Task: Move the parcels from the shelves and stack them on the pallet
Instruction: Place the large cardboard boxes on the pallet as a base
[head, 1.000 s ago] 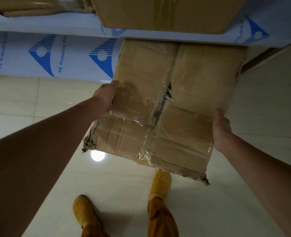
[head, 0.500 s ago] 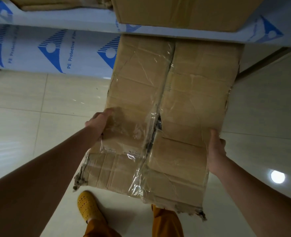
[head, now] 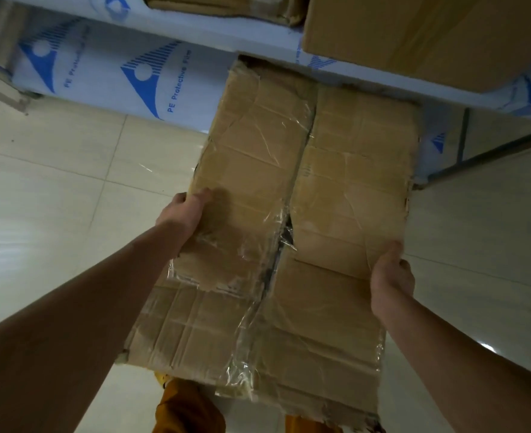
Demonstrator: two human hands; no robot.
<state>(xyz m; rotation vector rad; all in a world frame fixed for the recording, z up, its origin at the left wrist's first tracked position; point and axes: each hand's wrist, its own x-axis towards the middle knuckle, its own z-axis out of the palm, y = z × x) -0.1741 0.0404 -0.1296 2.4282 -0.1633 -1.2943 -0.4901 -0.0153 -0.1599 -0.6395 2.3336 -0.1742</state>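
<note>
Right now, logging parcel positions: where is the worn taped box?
In the head view it fills the centre, held between the left hand and right hand, its far end at the shelf edge.

A storeroom or small warehouse — white shelves [head: 195, 32], still wrapped in blue-printed "PE Protective Film", carry plain cardboard boxes [head: 420, 35]. A worn, taped parcel [head: 289, 245] juts out from the lower shelf. The floor [head: 55, 170] is pale glossy tile — bare and utilitarian, with ceiling light reflected in it.
</note>
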